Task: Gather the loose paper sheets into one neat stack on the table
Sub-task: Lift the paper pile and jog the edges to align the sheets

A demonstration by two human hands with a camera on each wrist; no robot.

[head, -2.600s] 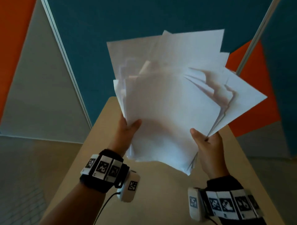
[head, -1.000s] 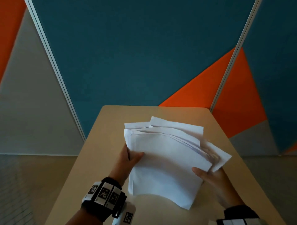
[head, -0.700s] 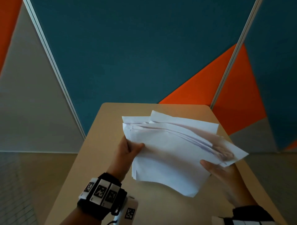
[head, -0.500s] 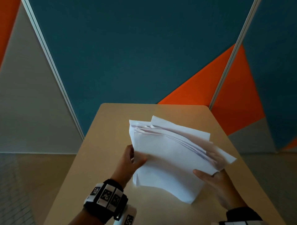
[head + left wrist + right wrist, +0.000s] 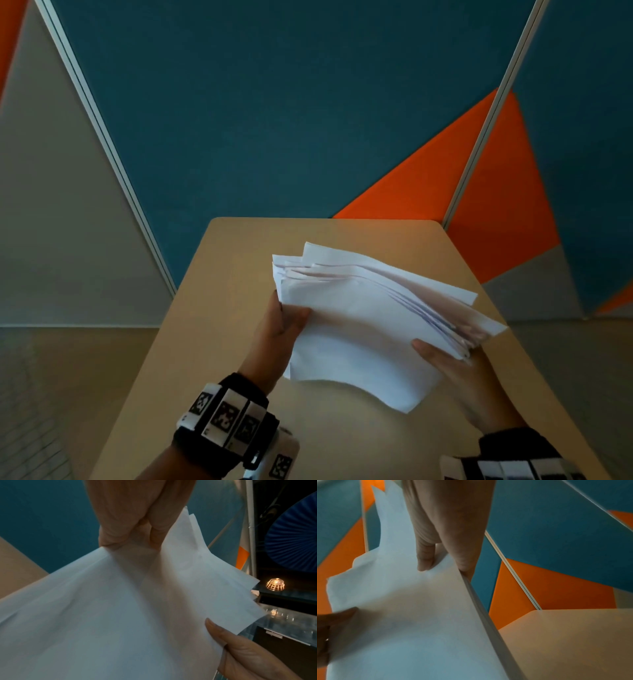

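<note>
Both hands, left hand [image 5: 279, 329] and right hand [image 5: 455, 368], are gripping the uneven paper stack [image 5: 370, 322] above the worktop [image 5: 239, 246]; loosen grip, tap edges flush.

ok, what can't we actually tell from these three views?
- Sheet count: the paper stack's edges are fanned and blurred in the head view.
- Left hand fingers: under the paper in the head view; only the thumb shows on top.
- Right hand fingers: likewise covered.
- Whether the stack's lower edge touches the table: no view settles it.
- Near table edge: cut off by the frame.
</note>
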